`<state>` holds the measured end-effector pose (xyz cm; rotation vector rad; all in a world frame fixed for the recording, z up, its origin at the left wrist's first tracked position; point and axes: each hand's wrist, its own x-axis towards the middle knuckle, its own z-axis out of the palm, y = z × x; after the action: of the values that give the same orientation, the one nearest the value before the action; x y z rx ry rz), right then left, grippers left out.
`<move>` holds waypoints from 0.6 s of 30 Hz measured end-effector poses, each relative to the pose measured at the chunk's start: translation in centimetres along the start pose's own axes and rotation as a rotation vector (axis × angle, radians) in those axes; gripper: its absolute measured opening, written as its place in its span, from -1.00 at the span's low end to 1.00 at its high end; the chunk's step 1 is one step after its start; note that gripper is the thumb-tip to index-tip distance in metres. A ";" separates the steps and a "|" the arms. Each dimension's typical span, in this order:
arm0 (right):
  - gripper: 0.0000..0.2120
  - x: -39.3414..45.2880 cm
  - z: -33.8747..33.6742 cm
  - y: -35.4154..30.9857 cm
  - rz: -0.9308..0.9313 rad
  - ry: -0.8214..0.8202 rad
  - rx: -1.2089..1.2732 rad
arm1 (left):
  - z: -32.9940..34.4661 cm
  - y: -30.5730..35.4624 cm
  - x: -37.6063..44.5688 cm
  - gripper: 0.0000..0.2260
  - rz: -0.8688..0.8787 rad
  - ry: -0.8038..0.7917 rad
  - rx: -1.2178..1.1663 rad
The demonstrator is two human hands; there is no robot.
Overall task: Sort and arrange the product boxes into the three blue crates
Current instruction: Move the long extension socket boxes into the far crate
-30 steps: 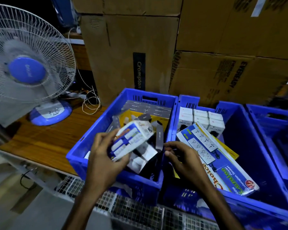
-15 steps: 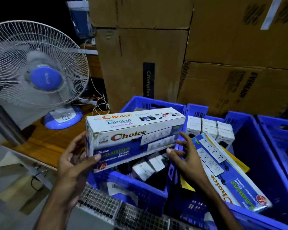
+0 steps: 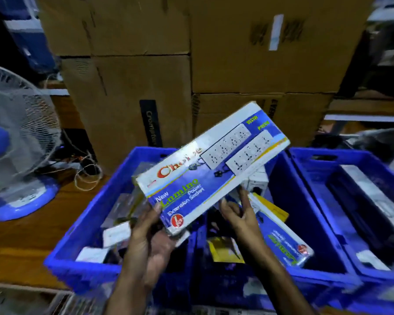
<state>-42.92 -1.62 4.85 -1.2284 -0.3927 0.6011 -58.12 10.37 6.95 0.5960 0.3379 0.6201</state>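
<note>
Stacked cardboard cartons (image 3: 191, 71) rise at the far side behind three blue crates: a left crate (image 3: 87, 226) of small boxes, a middle crate (image 3: 309, 214) and a right crate (image 3: 373, 169). A long extension-socket box (image 3: 212, 164) hangs tilted above the left and middle crates, its near-left end clasped in the left hand (image 3: 150, 239); the right hand (image 3: 239, 214), fingers loosely parted, touches its lower edge. Best laid flat beside the matching box (image 3: 282, 239) in the middle crate, both hands steadying.

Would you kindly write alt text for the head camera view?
A left hand holds a tilted Choice Lumino extension socket box above three blue crates, the right hand touching its lower edge; cardboard cartons behind.
</note>
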 end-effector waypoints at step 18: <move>-0.59 -0.7 -29.7 -15.3 -0.145 0.451 -0.202 | 11.7 -19.1 1.3 -0.52 -0.268 -0.168 0.635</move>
<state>-22.84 -27.69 10.60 -1.4708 -0.1609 0.1507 -43.26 -6.28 4.27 1.1807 0.4498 0.1900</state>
